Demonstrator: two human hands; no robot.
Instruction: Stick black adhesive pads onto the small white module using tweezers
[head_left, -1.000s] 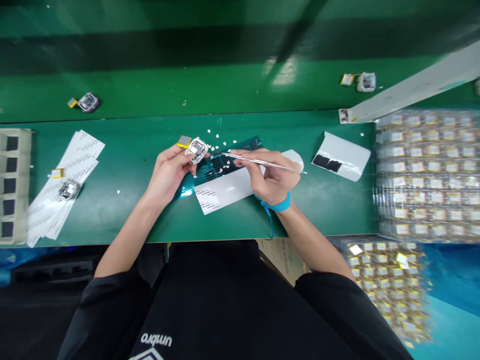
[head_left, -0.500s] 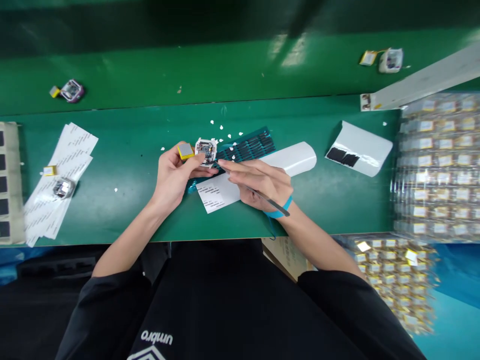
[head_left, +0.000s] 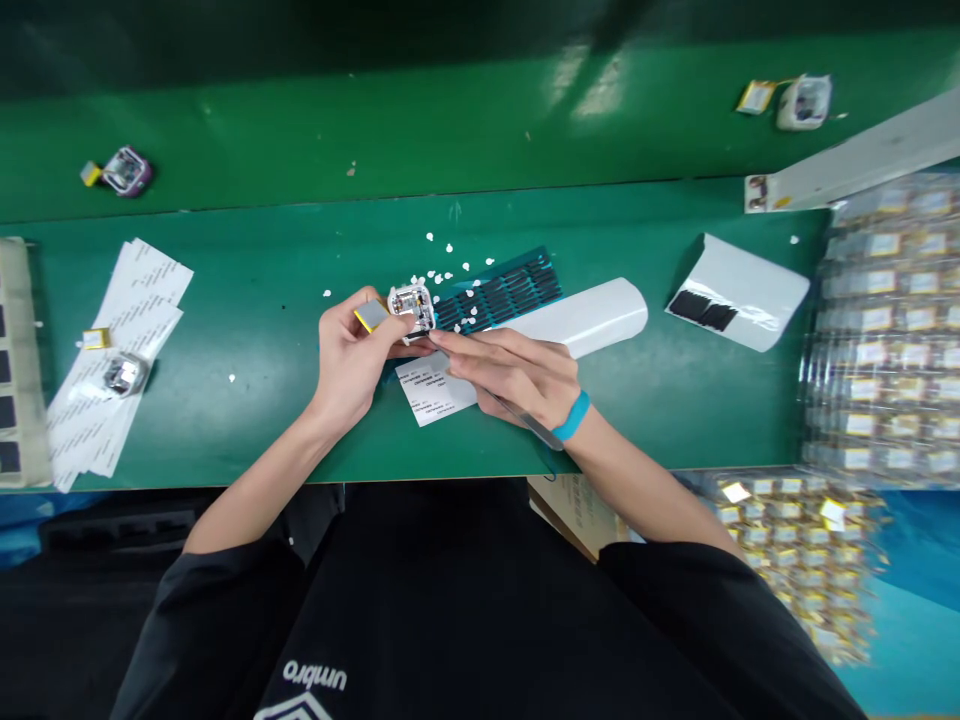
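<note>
"Left hand (head_left: 356,355) clamps the case (head_left: 412,302) over the bench (head_left: 262,300); right hand (head_left: 525,378) grips tweezers (head_left: 538,432), tip at its corner."

"Delicate?"

"Probably: light, stiff outside, fragile inside. Hold its edges, spare the battery (head_left: 370,316). Black strips (head_left: 510,297) lie just beyond."

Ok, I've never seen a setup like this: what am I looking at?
There's no machine: a person works bare-handed, seen from a camera worn on the head, looking forward and down. The left hand holds a small open white case, with a yellow-grey block beside it. The right hand holds thin tweezers, tip close to the case. On the green bench lie a blue sheet with black strips, a white sheet, scattered white bits and, at the left, printed paper strips.
</note>
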